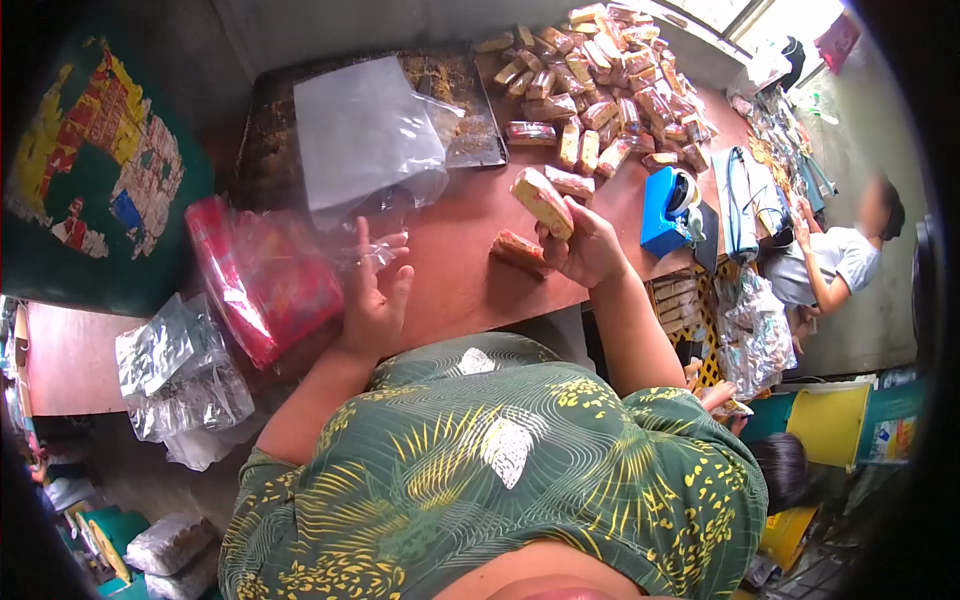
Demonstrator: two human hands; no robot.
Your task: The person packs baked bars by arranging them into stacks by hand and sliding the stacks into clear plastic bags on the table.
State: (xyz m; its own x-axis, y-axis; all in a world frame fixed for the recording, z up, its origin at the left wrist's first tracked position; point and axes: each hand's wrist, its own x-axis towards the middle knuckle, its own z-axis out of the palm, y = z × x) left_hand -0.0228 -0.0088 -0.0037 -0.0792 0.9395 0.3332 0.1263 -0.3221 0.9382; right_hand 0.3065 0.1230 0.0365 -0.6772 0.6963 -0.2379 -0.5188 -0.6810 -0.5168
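Note:
My right hand grips a bread slice, tilted, with a pale cut side and a reddish face. Below it, on the brown table, lies another reddish slice. My left hand is raised with its fingers apart, close to a crinkled bit of clear plastic; whether it touches the plastic I cannot tell. Beside that hand are red printed plastic wrappers. Farther back, a stack of clear plastic sheets rests on a dark, crumb-covered baking tray.
Many wrapped bread slices are heaped at the back right. A blue tape dispenser stands at the right edge. A green container rises at left above clear bags. Another person sits at far right.

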